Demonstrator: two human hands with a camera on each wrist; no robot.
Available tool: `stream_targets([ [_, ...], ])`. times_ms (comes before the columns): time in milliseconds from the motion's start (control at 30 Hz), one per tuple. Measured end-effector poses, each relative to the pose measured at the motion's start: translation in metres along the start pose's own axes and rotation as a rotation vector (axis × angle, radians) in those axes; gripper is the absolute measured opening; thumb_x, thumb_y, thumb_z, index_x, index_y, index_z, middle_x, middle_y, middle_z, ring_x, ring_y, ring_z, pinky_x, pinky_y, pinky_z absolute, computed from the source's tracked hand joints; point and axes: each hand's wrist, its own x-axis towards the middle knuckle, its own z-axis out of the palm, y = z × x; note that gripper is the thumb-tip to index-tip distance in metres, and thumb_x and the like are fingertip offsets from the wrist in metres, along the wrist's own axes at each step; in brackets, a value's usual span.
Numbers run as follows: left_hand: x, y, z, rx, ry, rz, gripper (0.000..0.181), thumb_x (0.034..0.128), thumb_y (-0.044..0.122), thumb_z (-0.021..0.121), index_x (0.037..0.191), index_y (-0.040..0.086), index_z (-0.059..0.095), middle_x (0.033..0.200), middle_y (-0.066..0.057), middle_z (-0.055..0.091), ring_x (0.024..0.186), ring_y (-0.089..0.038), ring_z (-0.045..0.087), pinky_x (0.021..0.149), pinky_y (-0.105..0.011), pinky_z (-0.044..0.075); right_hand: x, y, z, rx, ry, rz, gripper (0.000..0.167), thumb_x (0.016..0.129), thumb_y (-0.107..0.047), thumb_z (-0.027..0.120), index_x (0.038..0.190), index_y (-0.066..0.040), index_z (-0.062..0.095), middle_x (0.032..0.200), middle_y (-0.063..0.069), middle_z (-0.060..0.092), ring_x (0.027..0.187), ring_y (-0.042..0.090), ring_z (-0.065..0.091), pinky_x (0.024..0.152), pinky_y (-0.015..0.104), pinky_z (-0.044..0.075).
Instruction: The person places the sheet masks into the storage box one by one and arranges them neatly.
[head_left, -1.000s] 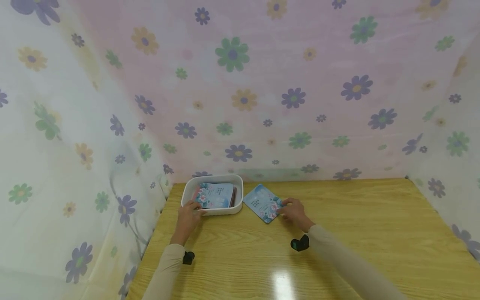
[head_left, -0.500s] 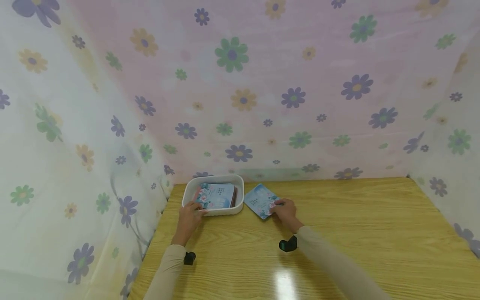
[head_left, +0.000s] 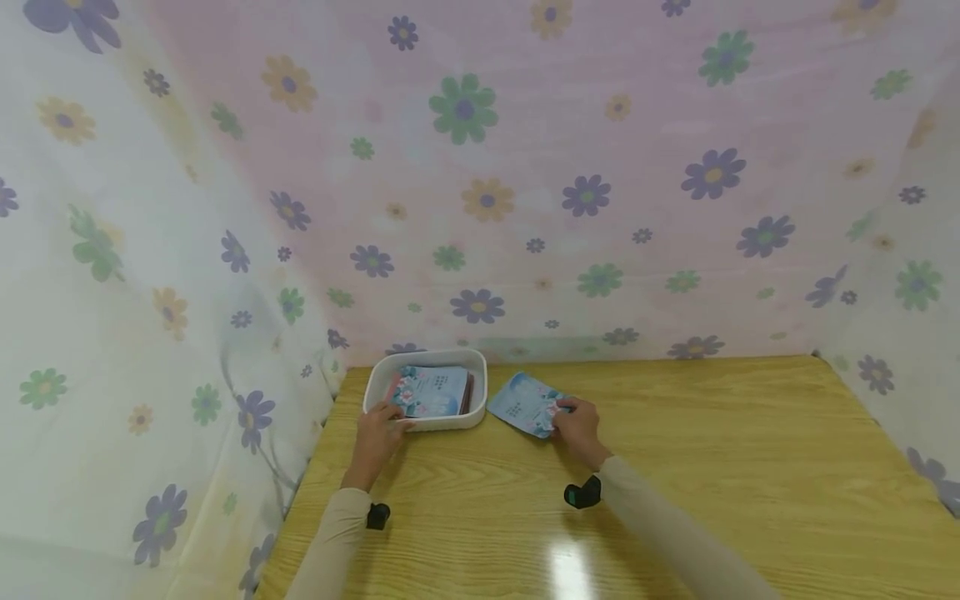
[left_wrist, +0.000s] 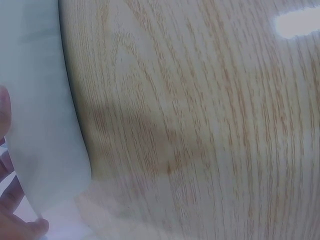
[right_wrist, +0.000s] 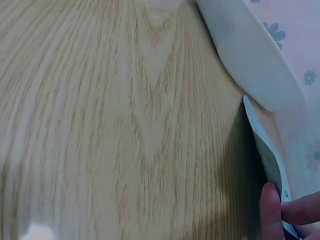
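In the head view my right hand (head_left: 577, 427) pinches the lower right corner of a flat light-blue sachet (head_left: 525, 403) with pink flowers. The right wrist view has the sachet (right_wrist: 266, 145) nearly edge-on, tilted up from the table, between thumb and finger. At the left, my left hand (head_left: 377, 437) grips the near rim of a white plastic basket (head_left: 480, 417). Inside lies a stack of sachets (head_left: 433, 392), the top one with the same floral print. Part of the left hand's fingers is hidden behind the basket wall (left_wrist: 45, 110) in the left wrist view.
A wood-grain table (head_left: 675, 467) carries everything. Flower-printed cloth (head_left: 525, 208) hangs along its back and sides, close behind the basket. Each wrist wears a small black camera (head_left: 582, 493).
My right hand has shifted left and then slightly back right, turning and tilting the sachet next to the basket. The left hand stays on the basket rim.
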Motion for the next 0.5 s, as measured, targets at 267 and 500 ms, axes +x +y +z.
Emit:
stream_targets([
  [267,0.000,0.000,-0.003,-0.006,0.009,0.010,0.020,0.0679,0.011,0.085,0.074,0.004,0.067,0.076,-0.009,0.061,0.073,-0.030,0.061,0.079,-0.057,0.040,-0.001,0.001,-0.016,-0.067,-0.060,-0.076,0.043,0.072,0.018,0.048,0.112,0.010,0.062,0.097,0.027,0.060,0.046,0.014,0.047,0.045,0.029,0.045],
  [500,0.001,0.002,-0.001,-0.014,0.004,0.001,0.020,0.0691,0.011,0.084,0.073,0.004,0.066,0.078,-0.009,0.061,0.074,-0.031,0.060,0.080,-0.057,0.038,0.001,0.000,-0.038,-0.201,-0.089,-0.177,0.042,0.072,0.015,0.050,0.110,0.008,0.065,0.109,0.027,0.059,0.048,0.013,0.047,0.045,0.025,0.043],
])
